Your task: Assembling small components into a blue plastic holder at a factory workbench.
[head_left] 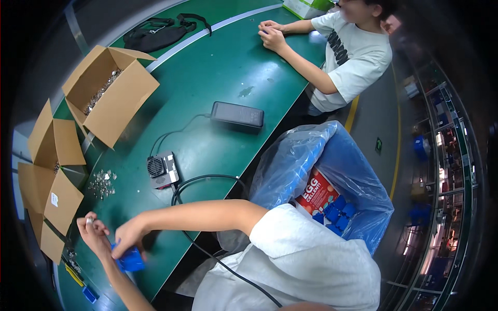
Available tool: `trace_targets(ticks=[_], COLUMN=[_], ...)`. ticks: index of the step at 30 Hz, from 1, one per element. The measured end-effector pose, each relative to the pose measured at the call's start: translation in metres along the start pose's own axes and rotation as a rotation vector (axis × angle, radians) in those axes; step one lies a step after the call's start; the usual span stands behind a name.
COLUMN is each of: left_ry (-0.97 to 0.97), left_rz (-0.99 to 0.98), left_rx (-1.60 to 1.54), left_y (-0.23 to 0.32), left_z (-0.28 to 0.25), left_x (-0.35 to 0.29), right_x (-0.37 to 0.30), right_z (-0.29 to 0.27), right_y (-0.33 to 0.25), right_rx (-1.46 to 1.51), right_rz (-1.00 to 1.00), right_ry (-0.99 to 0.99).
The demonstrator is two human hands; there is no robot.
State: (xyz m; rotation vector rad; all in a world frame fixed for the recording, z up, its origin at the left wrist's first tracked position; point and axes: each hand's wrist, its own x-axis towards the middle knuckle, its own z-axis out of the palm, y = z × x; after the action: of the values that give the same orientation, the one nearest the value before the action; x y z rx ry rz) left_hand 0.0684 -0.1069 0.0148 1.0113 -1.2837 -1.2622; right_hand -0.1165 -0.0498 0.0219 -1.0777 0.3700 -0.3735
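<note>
My right hand (129, 237) reaches across and is closed on a blue plastic piece (131, 260); the exact kind of piece cannot be made out. Just left of it, my left hand (94, 234) is raised, its fingers curled around a small whitish thing (90, 220) at the fingertips. The left wrist lies right beside the blue piece. Beyond the hands, a loose heap of small shiny metal parts (102, 184) is spread on the green table (207, 150).
Two open cardboard boxes (122, 103) with metal parts stand at left. A black power bank (237, 115) is cabled to a small device (163, 170). On my right, a blue-lined bin (363, 171) holds blue pieces (340, 210). A co-worker (358, 52) sits across; a black bag (155, 33) lies far.
</note>
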Motion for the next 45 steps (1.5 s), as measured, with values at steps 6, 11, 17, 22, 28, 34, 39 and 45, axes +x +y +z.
trace_targets(ticks=[6, 11, 17, 22, 28, 34, 39, 45], left_ry=[0.160, -0.001, -0.009, -0.066, -0.023, 0.029, -0.085, 0.435], left_rz=[0.003, -0.081, -0.163, -0.191, -0.199, -0.196, -0.189, 0.273], left_rx=[-0.009, 0.050, -0.074, -0.186, -0.239, -0.157, -0.087, 0.040], left_y=[-0.016, -0.017, -0.003, -0.002, -0.005, -0.009, -0.004, 0.032], left_z=[-0.003, 0.015, 0.017, 0.021, 0.021, 0.021, 0.027, -0.035], left_x=[-0.022, -0.038, -0.040, -0.038, -0.034, -0.042, -0.033, -0.126], right_x=[0.001, 0.004, 0.004, 0.000, 0.008, 0.024, 0.013, 0.012], right_z=[-0.020, -0.027, -0.027, -0.030, -0.037, -0.043, -0.029, -0.039], right_y=[-0.012, -0.014, -0.012, -0.011, -0.005, 0.018, 0.000, 0.003], right_rx=[0.426, 0.456, 0.401, 0.429, 0.645, 0.615, 0.459, 0.582], right_rz=[-0.354, -0.400, -0.378, -0.414, -0.395, -0.378, -0.372, -0.319], right_ry=[0.409, 0.466, 0.485, 0.562, 0.484, 0.515, 0.646, 0.736])
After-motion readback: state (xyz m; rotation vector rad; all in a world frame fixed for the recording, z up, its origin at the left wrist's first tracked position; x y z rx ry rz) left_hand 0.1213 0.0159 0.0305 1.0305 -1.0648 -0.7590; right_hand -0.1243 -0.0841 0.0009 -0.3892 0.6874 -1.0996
